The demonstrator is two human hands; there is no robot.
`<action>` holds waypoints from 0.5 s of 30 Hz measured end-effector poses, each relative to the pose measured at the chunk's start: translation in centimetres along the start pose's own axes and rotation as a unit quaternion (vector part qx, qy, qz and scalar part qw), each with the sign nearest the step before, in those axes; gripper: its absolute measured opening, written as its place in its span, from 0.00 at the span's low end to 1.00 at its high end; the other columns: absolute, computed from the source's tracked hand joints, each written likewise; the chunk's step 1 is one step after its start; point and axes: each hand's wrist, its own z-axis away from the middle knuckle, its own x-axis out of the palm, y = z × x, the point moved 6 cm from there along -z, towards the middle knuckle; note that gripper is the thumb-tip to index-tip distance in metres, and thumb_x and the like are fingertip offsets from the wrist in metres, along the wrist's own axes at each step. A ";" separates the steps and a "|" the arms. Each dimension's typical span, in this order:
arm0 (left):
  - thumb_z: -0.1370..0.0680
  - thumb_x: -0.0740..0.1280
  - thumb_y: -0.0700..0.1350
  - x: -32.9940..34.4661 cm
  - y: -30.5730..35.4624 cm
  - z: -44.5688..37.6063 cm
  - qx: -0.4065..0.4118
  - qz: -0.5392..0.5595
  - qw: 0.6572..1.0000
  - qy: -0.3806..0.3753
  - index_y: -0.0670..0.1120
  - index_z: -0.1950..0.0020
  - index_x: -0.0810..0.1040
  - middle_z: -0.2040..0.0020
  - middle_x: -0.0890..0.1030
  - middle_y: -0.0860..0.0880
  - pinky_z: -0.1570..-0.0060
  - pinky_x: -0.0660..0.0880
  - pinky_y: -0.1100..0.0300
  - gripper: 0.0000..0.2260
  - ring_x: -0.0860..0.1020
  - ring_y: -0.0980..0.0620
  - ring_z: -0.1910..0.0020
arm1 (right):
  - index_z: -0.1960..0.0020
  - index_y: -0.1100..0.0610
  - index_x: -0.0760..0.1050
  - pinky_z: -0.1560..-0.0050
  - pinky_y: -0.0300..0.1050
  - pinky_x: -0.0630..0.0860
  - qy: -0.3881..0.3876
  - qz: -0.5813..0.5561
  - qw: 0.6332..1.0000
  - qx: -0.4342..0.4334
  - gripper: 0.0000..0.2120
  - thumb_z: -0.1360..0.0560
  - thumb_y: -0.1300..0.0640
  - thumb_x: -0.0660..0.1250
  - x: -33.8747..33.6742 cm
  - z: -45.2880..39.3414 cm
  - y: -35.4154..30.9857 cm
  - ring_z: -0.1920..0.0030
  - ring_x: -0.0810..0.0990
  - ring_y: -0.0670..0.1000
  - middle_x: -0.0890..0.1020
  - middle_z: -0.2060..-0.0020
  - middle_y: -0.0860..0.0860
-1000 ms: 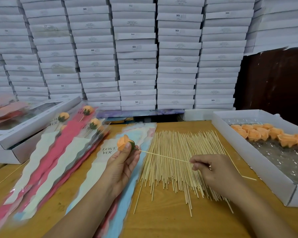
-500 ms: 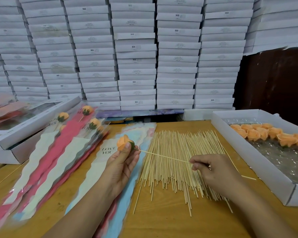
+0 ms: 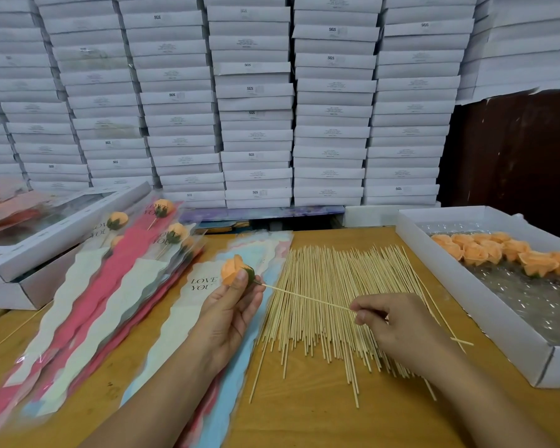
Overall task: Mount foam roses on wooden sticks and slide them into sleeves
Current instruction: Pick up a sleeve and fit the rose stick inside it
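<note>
The left hand (image 3: 230, 305) holds an orange foam rose (image 3: 233, 270) up over the table (image 3: 304, 415), thumb and fingers curled round the bloom, its green base turned toward the right. The right hand (image 3: 398, 318) pinches a single wooden stick (image 3: 307, 297) between thumb and fingertips near the stick's far end. The stick's long axis runs from that pinch up and to the left, and its tip meets the green base of the rose; whether the tip is seated deep or only just entering cannot be told from this view. Everything in the coming push turns on that line: the rose lies up-left of the right hand, straight along the stick, so the drive should go along the stick's own length, not across it, or the thin wood may bow or slip off the base. Below the stick lies the loose pile of sticks (image 3: 330, 312), fanned on the table, roughly at a right angle to the held one. Under the left hand sits the stack of empty sleeves (image 3: 204, 286), the top one printed "LOVE YOU", its open mouth toward the far side; the left hand is the nearer one to it. Further left lie finished sleeved roses (image 3: 162, 234). To the right, a white box (image 3: 485, 305) holds more unmounted roses (image 3: 485, 250). The mounting step appears to be in hand, the sleeving not yet begun.
</note>
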 end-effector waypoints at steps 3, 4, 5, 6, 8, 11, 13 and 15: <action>0.30 0.73 0.44 0.0 0.0 0.0 -0.002 0.008 1.000 0.001 0.37 0.52 0.84 0.54 0.85 0.40 0.61 0.83 0.62 0.12 0.86 0.50 0.60 | 0.48 0.44 0.84 0.62 0.27 0.74 -0.003 -0.013 1.000 -0.008 0.10 0.23 0.58 0.71 0.3 0.2 -0.5 0.59 0.81 0.39 0.81 0.64 0.31; 0.29 0.73 0.44 -0.1 0.0 0.0 -0.004 0.013 1.000 0.003 0.37 0.50 0.83 0.54 0.86 0.40 0.61 0.83 0.62 0.13 0.86 0.50 0.59 | 0.50 0.41 0.82 0.61 0.26 0.73 -0.002 -0.015 1.000 -0.015 0.10 0.24 0.57 0.72 0.4 0.3 -0.8 0.57 0.80 0.36 0.81 0.64 0.32; 0.29 0.72 0.44 -0.1 0.0 0.0 -0.006 0.018 1.000 0.004 0.37 0.49 0.82 0.54 0.86 0.40 0.62 0.83 0.62 0.14 0.86 0.51 0.59 | 0.54 0.39 0.80 0.60 0.26 0.73 0.000 -0.015 1.000 -0.022 0.10 0.25 0.56 0.73 0.4 0.3 -1.1 0.56 0.79 0.36 0.81 0.63 0.33; 0.29 0.73 0.44 -0.2 0.0 0.0 -0.006 0.022 1.000 0.003 0.37 0.48 0.82 0.54 0.86 0.40 0.62 0.83 0.62 0.14 0.86 0.51 0.59 | 0.57 0.39 0.79 0.60 0.28 0.73 0.003 -0.013 1.000 -0.027 0.11 0.25 0.56 0.73 0.3 0.3 -1.3 0.57 0.79 0.37 0.80 0.62 0.32; 0.29 0.73 0.44 -0.2 0.0 0.0 -0.007 0.023 1.000 -0.001 0.37 0.51 0.84 0.54 0.86 0.41 0.62 0.83 0.62 0.12 0.86 0.51 0.58 | 0.61 0.39 0.77 0.63 0.32 0.74 0.009 -0.002 0.999 -0.034 0.12 0.25 0.55 0.74 0.4 0.4 -1.6 0.61 0.80 0.40 0.80 0.62 0.33; 0.28 0.73 0.44 -0.1 0.0 0.0 -0.007 0.017 1.000 -0.009 0.39 0.55 0.86 0.53 0.85 0.41 0.61 0.83 0.62 0.09 0.86 0.51 0.58 | 0.60 0.42 0.79 0.66 0.35 0.74 0.005 0.028 0.998 -0.058 0.10 0.23 0.56 0.71 0.5 0.6 -2.2 0.66 0.79 0.42 0.81 0.68 0.41; 0.28 0.73 0.44 0.0 0.0 0.1 -0.006 0.016 1.000 -0.013 0.39 0.54 0.86 0.53 0.85 0.41 0.61 0.83 0.63 0.09 0.86 0.51 0.58 | 0.58 0.49 0.81 0.67 0.32 0.71 -0.005 0.048 0.996 -0.078 0.08 0.21 0.57 0.68 0.6 0.7 -2.6 0.67 0.78 0.39 0.81 0.68 0.43; 0.28 0.72 0.44 0.0 -0.1 0.1 -0.005 0.014 1.000 -0.018 0.40 0.55 0.87 0.54 0.85 0.42 0.61 0.83 0.63 0.08 0.86 0.51 0.58 | 0.59 0.51 0.80 0.68 0.32 0.69 -0.024 0.064 0.994 -0.087 0.10 0.20 0.58 0.65 0.9 0.9 -2.8 0.69 0.77 0.38 0.81 0.69 0.45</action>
